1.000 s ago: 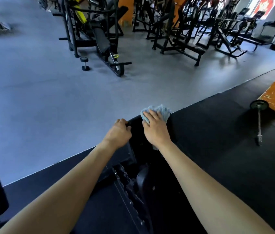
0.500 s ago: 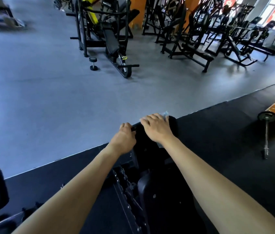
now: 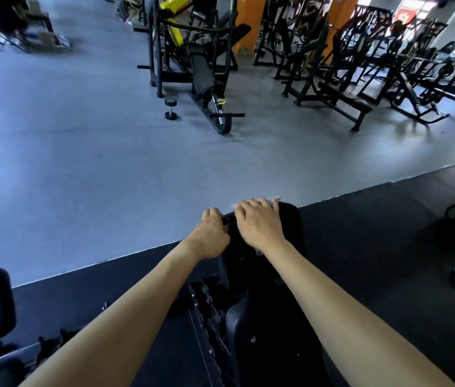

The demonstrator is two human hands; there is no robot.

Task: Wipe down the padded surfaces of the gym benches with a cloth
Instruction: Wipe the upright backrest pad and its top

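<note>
A right hand (image 3: 260,224), fingers together, presses a crumpled pale-blue cloth (image 3: 274,199) flat onto the rounded top of a smooth black pad (image 3: 290,222). The left hand (image 3: 212,233) curls round the pad's left edge

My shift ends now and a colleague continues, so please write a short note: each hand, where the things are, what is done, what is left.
Left hand: fingers curled on the left edge of the bench pad, steadying it.
Right hand: presses the cloth on the pad's top end; only the cloth's edges show.
Done: wiping under way at this top end; how much is clean cannot be told.
Left: the pad's lower part, then the other benches across the grey floor.
</note>
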